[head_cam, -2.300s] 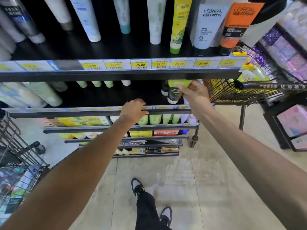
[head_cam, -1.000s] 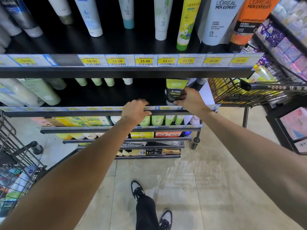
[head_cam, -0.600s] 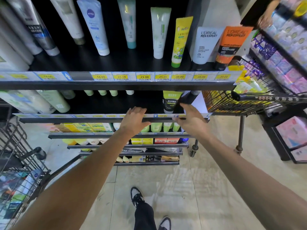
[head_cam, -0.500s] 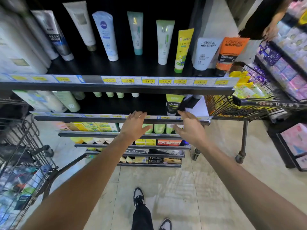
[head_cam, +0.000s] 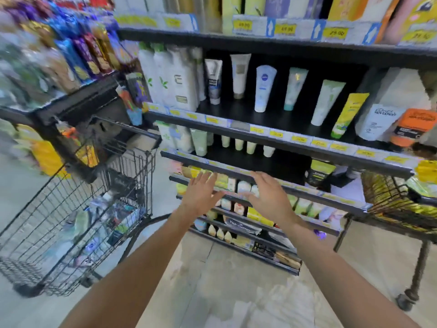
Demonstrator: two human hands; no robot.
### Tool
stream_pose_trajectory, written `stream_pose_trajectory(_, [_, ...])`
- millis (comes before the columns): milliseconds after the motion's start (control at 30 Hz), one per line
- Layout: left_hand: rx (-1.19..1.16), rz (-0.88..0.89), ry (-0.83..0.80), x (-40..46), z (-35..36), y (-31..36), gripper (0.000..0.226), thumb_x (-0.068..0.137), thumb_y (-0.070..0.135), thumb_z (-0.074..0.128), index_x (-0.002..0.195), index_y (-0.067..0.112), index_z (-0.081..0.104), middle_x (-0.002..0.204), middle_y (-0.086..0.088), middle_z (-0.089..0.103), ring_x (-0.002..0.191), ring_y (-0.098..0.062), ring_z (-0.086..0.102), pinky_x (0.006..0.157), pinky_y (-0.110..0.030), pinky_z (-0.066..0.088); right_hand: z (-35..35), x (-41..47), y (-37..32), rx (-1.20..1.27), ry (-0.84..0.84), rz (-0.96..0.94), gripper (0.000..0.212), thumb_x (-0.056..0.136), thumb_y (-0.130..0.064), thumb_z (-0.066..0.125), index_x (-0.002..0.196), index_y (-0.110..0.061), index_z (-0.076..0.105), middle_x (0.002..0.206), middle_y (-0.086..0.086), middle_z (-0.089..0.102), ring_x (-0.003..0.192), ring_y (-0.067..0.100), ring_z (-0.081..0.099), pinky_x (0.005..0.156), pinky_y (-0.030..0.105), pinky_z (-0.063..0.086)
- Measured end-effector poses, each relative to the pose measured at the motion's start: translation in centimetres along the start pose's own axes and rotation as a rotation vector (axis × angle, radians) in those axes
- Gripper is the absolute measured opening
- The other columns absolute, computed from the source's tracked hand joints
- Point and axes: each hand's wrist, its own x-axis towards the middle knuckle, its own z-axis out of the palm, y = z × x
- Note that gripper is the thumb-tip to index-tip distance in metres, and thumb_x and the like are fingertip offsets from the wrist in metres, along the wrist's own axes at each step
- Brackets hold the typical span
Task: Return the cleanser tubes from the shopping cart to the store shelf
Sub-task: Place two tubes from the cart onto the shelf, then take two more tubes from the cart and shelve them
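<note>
A black wire shopping cart is seen at the left, with blurred tubes and packs piled inside; their labels cannot be read. The left hand and right hand are held out flat with fingers spread, and nothing is held. A green and black cleanser tube is stood near the right end of the black store shelf. Above it, "NIVEA" is shown on a white tube, and "L'OREAL MEN EXPERT" on a white tube near the right edge.

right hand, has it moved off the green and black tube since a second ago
Yes. The right hand has let go and pulled back toward the person, while the green and black tube stands on the shelf.
</note>
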Motion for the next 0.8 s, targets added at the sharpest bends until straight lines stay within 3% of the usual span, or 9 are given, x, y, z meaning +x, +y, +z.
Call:
stream_pose_trajectory(200, [0.008,-0.18,0.042,-8.2,-4.3,-12.4,0.076,0.102,0.06,0.043,0.16,0.015,0.026,0.164,-0.015,0.03,0.149,-0.035,0.031,0.121,-0.05,0.027,6.1,2.9,-13.7,0.004,-0.142,-0.163,0.071,0.102,-0.053,0.051,0.161,-0.02,0.028,0.166,0.004,0.031,0.152,0.023,0.027,0.122,0.036,0.024])
stream_pose_trajectory(433, [-0.039,-0.427,0.093,-18.5,-7.2,-26.9,0.077,0.099,0.063,0.047,0.16,0.018,0.029,0.162,-0.011,0.035,0.148,-0.035,0.033,0.119,-0.052,0.03,13.4,4.7,-29.7,0.03,-0.223,-0.356,0.07,0.101,-0.049,0.058,0.158,-0.016,0.035,0.161,0.009,0.039,0.147,0.028,0.037,0.116,0.039,0.033])
stream_pose_trajectory(633, [-0.067,-0.571,0.145,-24.4,-7.7,-34.7,0.075,0.1,0.061,0.048,0.157,0.017,0.031,0.161,-0.011,0.037,0.148,-0.032,0.033,0.12,-0.05,0.03,18.5,6.3,-38.2,0.033,-0.314,-0.462,0.071,0.102,-0.051,0.055,0.16,-0.018,0.032,0.164,0.002,0.035,0.151,0.021,0.029,0.119,0.032,0.027])
stream_pose_trajectory(800, [-0.07,-0.668,0.134,-26.1,-7.1,-39.5,0.079,0.099,0.065,0.043,0.16,0.017,0.025,0.165,-0.011,0.029,0.152,-0.033,0.026,0.121,-0.055,0.027,22.6,9.2,-42.1,0.02,-0.391,-0.537,0.073,0.101,-0.053,0.055,0.16,-0.017,0.031,0.162,0.003,0.036,0.149,0.022,0.032,0.116,0.038,0.033])
